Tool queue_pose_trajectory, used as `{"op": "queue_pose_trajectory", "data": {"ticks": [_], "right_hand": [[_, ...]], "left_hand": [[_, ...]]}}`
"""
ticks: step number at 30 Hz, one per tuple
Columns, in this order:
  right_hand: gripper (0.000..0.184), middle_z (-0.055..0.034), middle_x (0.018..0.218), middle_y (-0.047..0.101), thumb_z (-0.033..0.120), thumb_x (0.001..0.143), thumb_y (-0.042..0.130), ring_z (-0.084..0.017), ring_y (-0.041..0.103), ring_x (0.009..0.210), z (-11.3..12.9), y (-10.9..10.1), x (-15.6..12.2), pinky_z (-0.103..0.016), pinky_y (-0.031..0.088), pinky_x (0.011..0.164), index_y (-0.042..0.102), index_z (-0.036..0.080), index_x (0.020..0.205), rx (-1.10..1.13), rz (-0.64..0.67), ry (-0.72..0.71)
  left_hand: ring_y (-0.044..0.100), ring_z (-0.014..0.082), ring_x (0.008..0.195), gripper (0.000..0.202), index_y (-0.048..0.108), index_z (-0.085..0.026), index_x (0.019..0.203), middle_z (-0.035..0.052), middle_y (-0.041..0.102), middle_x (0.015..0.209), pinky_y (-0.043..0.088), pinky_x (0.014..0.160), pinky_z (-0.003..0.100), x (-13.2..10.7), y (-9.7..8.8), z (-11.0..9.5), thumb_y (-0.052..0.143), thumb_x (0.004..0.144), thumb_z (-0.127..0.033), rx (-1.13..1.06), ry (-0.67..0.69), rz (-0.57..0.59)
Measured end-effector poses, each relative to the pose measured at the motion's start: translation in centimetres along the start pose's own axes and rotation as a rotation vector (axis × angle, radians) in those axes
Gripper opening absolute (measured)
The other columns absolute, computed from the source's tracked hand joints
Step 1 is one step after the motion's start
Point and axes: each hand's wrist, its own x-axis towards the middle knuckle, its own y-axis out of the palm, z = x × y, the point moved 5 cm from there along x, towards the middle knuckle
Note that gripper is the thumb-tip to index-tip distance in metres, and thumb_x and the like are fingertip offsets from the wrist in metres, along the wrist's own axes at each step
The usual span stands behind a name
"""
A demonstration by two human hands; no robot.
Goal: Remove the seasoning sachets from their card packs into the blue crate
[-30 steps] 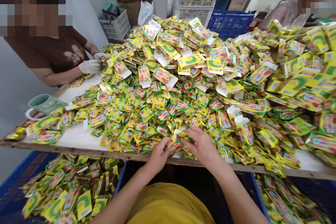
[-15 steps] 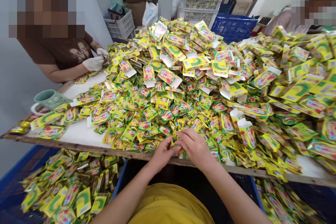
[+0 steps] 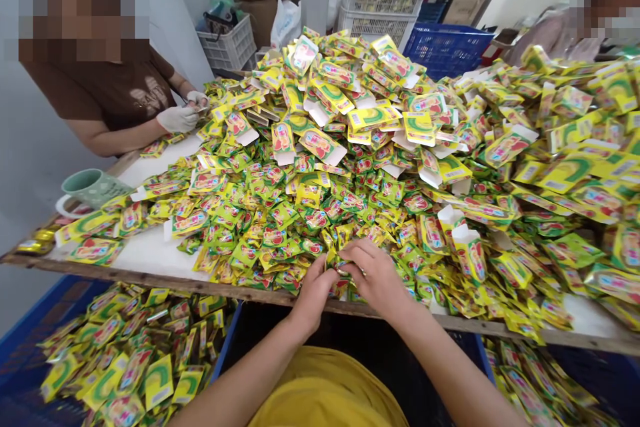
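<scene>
- Grasping with fingertips of left hand point(image 3: 315, 291) and right hand point(image 3: 376, 275), close together, a small yellow package point(image 3: 335, 263), mostly hidden, at the near edge of the table point(image 3: 147, 255).
- On the table, just beyond both hands, can see heaped sachets point(image 3: 245, 256); farther back on it, yellow boxes point(image 3: 373, 118), some with opened flaps.
- At the table's left end, can see a green mug point(image 3: 93, 189).

Pale green mug point(image 3: 97, 189) at left, white plastic bag point(image 3: 286, 24) behind
</scene>
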Motion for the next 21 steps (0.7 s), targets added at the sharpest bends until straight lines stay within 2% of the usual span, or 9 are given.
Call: {"op": "queue_pose_trajectory", "data": {"ticks": [2,6,8,10,12,13,15,17,21], "right_hand": [[0.013,-0.0094,0.106,0.061,0.021,0.089,0.056,-0.025,0.052,0.104,0.2,0.3,-0.3,-0.044,0.047,0.088,0.067,0.022,0.096,-0.027,-0.021,0.005],[0.016,-0.008,0.123,0.057,0.033,0.089,0.058,-0.03,0.04,0.123,0.6,1.4,-1.5,-0.053,0.038,0.101,0.071,0.026,0.093,-0.031,0.111,0.037],[0.019,-0.0077,0.124,0.057,0.034,0.091,0.055,-0.029,0.042,0.122,0.5,1.3,-2.3,-0.052,0.038,0.101,0.072,0.028,0.097,0.06,0.063,0.086],[0.022,-0.0083,0.12,0.059,0.032,0.092,0.053,-0.026,0.051,0.113,-0.3,0.9,-3.3,-0.045,0.044,0.095,0.07,0.028,0.105,0.221,-0.115,0.228],[0.022,-0.0077,0.103,0.065,0.033,0.089,0.056,-0.021,0.061,0.089,-1.5,1.4,-4.4,-0.035,0.052,0.076,0.07,0.026,0.105,0.453,-0.238,0.445],[0.021,-0.0065,0.092,0.066,0.034,0.086,0.06,-0.018,0.06,0.074,-2.0,2.3,-4.8,-0.03,0.052,0.063,0.071,0.024,0.1,0.582,-0.241,0.551],[0.019,-0.003,0.073,0.065,0.035,0.078,0.067,-0.012,0.051,0.051,-2.6,4.3,-5.5,-0.024,0.043,0.045,0.073,0.02,0.089,0.8,-0.179,0.702],[0.019,-0.0007,0.067,0.064,0.035,0.075,0.07,-0.008,0.046,0.045,-2.8,5.4,-5.8,-0.022,0.04,0.043,0.073,0.02,0.085,0.934,-0.181,0.76],[0.02,-0.0012,0.077,0.066,0.035,0.075,0.072,-0.012,0.059,0.062,-2.6,5.1,-6.2,-0.026,0.051,0.063,0.074,0.022,0.09,1.048,-0.271,0.735]], "left_hand": [[0.051,0.0179,0.086,0.021,0.06,-0.019,0.089,0.0012,0.06,0.086,0.039,0.077,0.027,-0.1,-0.3,-0.1,0.05,0.07,-0.015,0.003,0.006,0.019],[0.053,0.0169,0.082,0.014,0.061,-0.018,0.086,0.0005,0.062,0.083,0.041,0.076,0.026,-0.4,-1.1,0.0,0.055,0.074,-0.017,0.025,0.009,0.113],[0.055,0.0179,0.089,0.016,0.064,-0.018,0.092,0.0014,0.065,0.091,0.041,0.083,0.027,-0.7,-1.6,0.2,0.058,0.078,-0.021,0.02,0.013,0.164],[0.055,0.0201,0.102,0.023,0.065,-0.019,0.103,0.0036,0.066,0.106,0.039,0.094,0.031,-1.0,-2.1,0.0,0.055,0.084,-0.027,0.001,0.039,0.174],[0.053,0.0215,0.112,0.028,0.068,-0.019,0.107,0.0054,0.065,0.116,0.034,0.103,0.033,-1.2,-2.5,-0.3,0.049,0.089,-0.031,-0.004,0.06,0.186],[0.053,0.0219,0.114,0.03,0.069,-0.019,0.107,0.0061,0.065,0.117,0.033,0.105,0.034,-1.3,-2.5,-0.4,0.047,0.091,-0.031,0.006,0.059,0.204],[0.054,0.0225,0.113,0.03,0.071,-0.018,0.106,0.0072,0.066,0.117,0.034,0.104,0.034,-1.4,-2.3,-0.8,0.049,0.091,-0.032,0.065,0.047,0.266],[0.056,0.0225,0.11,0.029,0.071,-0.018,0.107,0.0072,0.066,0.116,0.036,0.101,0.033,-1.3,-2.3,-1.2,0.053,0.089,-0.033,0.135,0.04,0.294],[0.059,0.0215,0.106,0.025,0.072,-0.018,0.104,0.0057,0.071,0.107,0.038,0.099,0.032,-1.0,-2.9,-1.4,0.06,0.085,-0.03,0.075,-0.016,0.199]]}}
